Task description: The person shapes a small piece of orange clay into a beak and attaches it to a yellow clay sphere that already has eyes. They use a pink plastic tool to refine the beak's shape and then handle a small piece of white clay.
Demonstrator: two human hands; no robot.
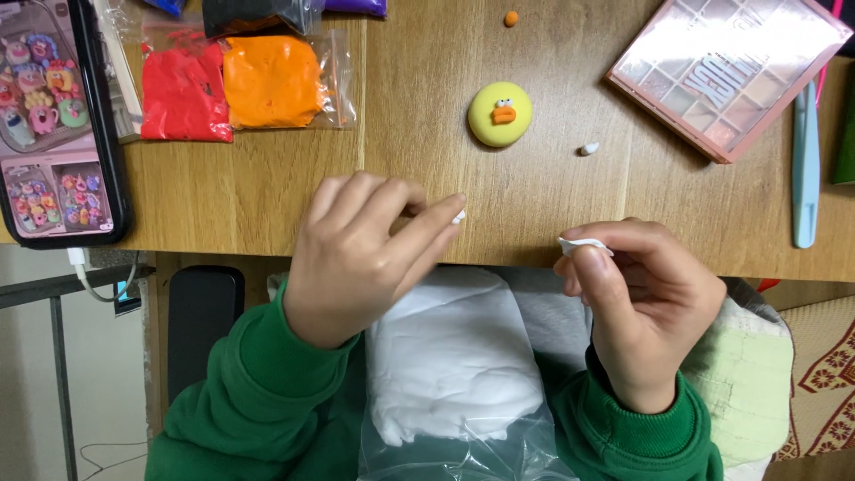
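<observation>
My left hand (361, 254) hovers over the wooden table's (552, 191) front edge, pinching a tiny bit of white clay (459, 216) between thumb and forefinger. My right hand (637, 303) holds a small flattened piece of white clay (583, 242) at its fingertips, just off the table edge. A large lump of white clay in a clear bag (450, 356) lies in my lap between both green sleeves. On the table beyond sits a round yellow clay duck face (500, 113) with an orange beak.
A small white clay crumb (589, 149) and an orange ball (511, 18) lie near the duck. Bags of red clay (184, 92) and orange clay (272, 80) sit at the back left, beside a phone (55, 120). A pink palette (726, 67) and blue tool (805, 165) are right.
</observation>
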